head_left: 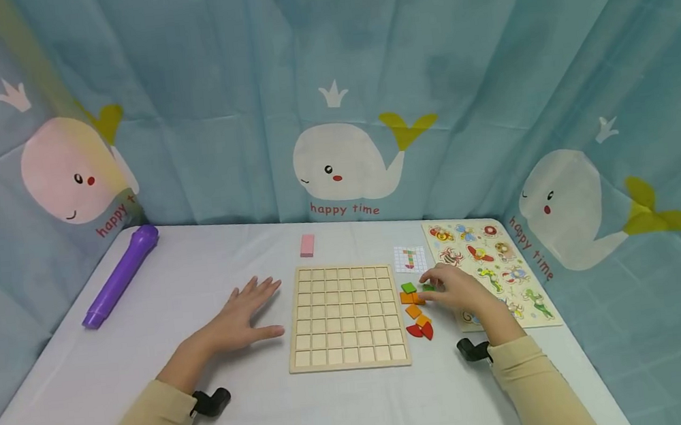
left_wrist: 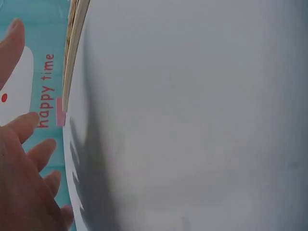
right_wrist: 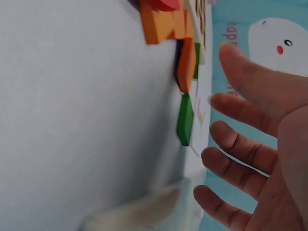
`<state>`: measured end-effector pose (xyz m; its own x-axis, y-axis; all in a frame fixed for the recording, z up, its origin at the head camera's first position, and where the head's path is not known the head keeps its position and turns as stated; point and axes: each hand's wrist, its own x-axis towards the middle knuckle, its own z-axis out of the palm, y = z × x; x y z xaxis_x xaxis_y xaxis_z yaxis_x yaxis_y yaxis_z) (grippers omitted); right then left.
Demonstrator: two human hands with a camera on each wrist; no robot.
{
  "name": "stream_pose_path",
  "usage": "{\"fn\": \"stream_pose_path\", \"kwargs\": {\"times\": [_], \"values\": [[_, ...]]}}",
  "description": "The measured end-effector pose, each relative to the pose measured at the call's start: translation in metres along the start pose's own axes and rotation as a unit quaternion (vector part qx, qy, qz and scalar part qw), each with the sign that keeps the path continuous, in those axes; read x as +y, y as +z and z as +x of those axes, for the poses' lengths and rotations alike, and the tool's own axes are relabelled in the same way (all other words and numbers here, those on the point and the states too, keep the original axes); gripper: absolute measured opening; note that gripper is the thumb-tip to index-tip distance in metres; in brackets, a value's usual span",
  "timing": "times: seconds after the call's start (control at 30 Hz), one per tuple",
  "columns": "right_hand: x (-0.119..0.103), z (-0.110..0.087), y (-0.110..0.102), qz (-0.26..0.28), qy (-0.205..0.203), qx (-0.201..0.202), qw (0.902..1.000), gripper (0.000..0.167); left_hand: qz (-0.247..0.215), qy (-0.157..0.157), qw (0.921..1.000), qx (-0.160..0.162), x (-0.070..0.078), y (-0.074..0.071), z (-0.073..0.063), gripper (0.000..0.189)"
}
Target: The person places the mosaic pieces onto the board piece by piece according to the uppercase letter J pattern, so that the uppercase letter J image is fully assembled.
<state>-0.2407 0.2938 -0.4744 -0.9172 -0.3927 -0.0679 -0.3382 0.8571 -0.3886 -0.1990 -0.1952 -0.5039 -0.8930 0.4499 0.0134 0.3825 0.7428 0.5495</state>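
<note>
A square wooden grid board lies on the white table between the two hands. My left hand hovers left of it with fingers spread, holding nothing. On the other side, my right hand is over a small group of coloured pieces, fingers loosely bent and thumb apart. The right wrist view shows nothing between those fingers. Beneath them lie a green piece and an orange piece. Nearer the front are more orange pieces and red wedge-shaped pieces. A small pattern card lies just behind the group.
A wooden board with insect pictures lies at the right, partly under the right hand in the head view. A pink block stands behind the grid board. A purple microphone-shaped stick lies far left. Blue whale-print curtains enclose the table.
</note>
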Motion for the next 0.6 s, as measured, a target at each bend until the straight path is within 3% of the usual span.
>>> {"fn": "stream_pose_path", "kwargs": {"times": [0.37,0.6], "values": [[-0.003,0.002,0.012,0.027,0.01,-0.001,0.9996,0.019,-0.068,0.004,0.9977,-0.007,0.007,0.02,0.021,0.089],[-0.004,0.004,0.013,0.027,0.018,-0.006,0.9995,0.016,-0.002,-0.007,1.0,-0.006,0.012,0.03,0.025,0.087]]}}
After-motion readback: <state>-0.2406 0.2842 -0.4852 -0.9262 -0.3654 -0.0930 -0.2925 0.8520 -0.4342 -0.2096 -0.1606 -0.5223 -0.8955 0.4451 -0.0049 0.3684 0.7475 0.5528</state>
